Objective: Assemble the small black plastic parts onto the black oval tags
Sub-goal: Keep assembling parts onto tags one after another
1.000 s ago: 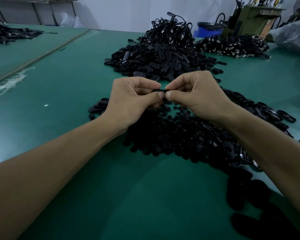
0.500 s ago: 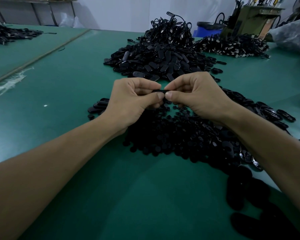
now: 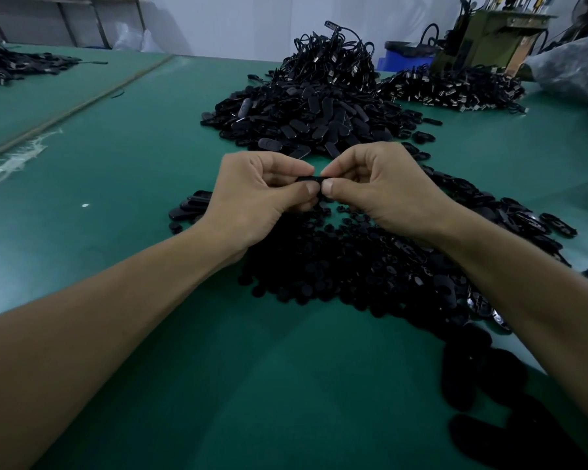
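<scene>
A small black tag [image 3: 311, 179] is held up in the air between two hands, just above a heap of little black parts [image 3: 353, 266]. The tag is pinched at its left end by the left hand [image 3: 258, 195] and at its right end by the right hand [image 3: 384, 188]. The fingers [image 3: 304, 189] of both hands are curled in tight around it. The two thumb tips are brought almost together under the tag. Only the thin top edge of the tag can be seen, so it cannot be told if a little part is on it.

The heap of little black parts is spread on the green worktop [image 3: 116, 205], under and in front of the hands. A few oval tags [image 3: 190, 208] are laid just to the left of the left hand. More tags [image 3: 530, 220] are scattered past the right wrist.

Farther back, a big pile of oval tags [image 3: 306, 120] is heaped in the middle of the worktop. Black corded pieces [image 3: 333, 56] are stacked on top of it. Another dark pile [image 3: 455, 88] is seen to the right of that. Behind it, a green machine [image 3: 489, 32] and a blue bin [image 3: 404, 59] are placed by the wall. One more dark heap [image 3: 14, 64] is laid on a second worktop [image 3: 48, 96] far to the left.
</scene>
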### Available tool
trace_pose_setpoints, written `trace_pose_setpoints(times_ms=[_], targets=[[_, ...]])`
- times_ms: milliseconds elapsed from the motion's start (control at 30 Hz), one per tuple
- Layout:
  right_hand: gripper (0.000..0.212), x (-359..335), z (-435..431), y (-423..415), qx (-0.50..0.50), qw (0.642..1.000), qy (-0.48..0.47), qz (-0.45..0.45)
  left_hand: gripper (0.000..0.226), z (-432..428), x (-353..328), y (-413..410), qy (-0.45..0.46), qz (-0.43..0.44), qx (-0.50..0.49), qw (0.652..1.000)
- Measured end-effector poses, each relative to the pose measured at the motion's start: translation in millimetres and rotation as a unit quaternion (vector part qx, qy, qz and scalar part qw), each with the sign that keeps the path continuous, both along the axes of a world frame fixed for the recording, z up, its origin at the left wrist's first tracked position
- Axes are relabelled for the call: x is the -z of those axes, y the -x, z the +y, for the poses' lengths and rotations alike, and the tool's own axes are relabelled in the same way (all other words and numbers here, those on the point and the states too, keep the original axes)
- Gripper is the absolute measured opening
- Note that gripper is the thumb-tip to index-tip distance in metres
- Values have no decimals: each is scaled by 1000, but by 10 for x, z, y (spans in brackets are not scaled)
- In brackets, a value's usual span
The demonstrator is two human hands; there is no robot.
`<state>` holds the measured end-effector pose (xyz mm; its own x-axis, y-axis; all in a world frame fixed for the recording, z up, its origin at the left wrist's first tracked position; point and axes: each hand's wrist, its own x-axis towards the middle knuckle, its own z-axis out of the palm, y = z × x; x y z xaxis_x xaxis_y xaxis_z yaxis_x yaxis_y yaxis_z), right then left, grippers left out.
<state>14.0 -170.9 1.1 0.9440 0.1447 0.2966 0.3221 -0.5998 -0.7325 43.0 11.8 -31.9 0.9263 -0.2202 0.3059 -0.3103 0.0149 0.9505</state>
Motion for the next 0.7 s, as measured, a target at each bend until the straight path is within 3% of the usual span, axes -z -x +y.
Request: trace_pose_setpoints(times_ms=[433, 533, 600, 700], targets=[[8, -39, -47, -18, 6, 1000, 14, 18, 17, -17, -10, 18, -52, -51, -41, 997], [22, 23, -150, -74, 71, 989, 127, -11, 17, 12, -36, -25, -46, -70, -85, 993], [28, 71, -252, -128, 140, 962, 233, -28, 16, 64, -76, -85, -31, -78, -126, 988], [39, 140, -356, -165, 197, 919, 338, 34, 18, 137, -110, -160, -47, -95, -176, 979]])
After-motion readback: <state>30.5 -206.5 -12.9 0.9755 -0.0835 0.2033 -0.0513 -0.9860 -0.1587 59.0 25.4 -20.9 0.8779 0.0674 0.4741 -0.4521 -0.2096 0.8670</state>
